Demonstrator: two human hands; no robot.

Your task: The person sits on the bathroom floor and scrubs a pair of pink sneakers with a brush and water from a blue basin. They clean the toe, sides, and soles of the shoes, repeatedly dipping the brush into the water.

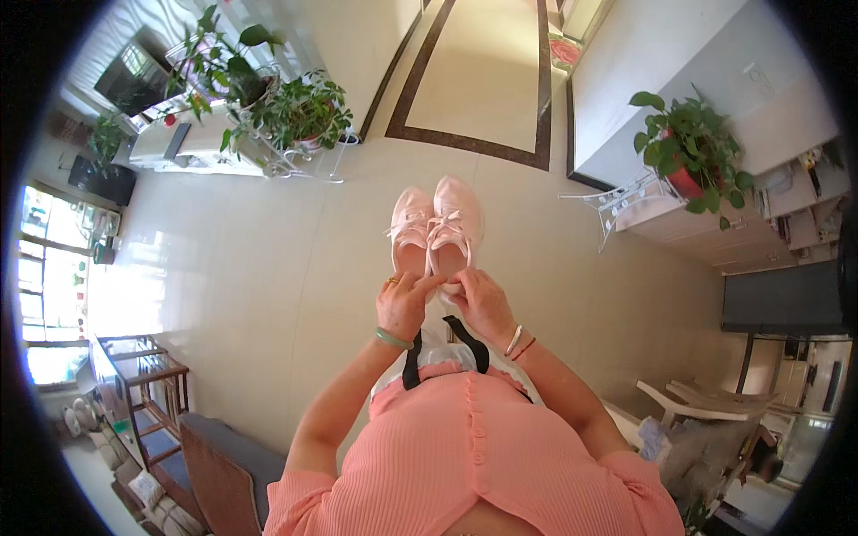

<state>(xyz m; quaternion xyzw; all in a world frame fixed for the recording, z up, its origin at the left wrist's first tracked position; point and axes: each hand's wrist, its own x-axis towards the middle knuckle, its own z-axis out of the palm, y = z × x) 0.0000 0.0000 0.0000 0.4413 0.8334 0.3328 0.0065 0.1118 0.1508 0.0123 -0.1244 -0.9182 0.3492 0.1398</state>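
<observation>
A pair of pale pink lace-up sneakers is held out in front of my body, side by side with the toes pointing away. The left sneaker (411, 219) and the right sneaker (457, 207) touch along their inner sides. My left hand (401, 306), with a green bangle and a ring, is closed at the heels. Closed on the right sneaker's heel is my right hand (483, 308), which wears a pale bangle and a red cord. The two hands meet at the heels, and some fingertips are hidden. Black straps (468, 342) hang at my waist just below the hands.
Glossy beige floor tiles (259, 295) surround me. Potted plants stand on a white metal stand (331, 165) at the far left and another stand (617, 201) at the right. A brown chair (219, 473) is at lower left. A wooden stool (706, 399) is at lower right.
</observation>
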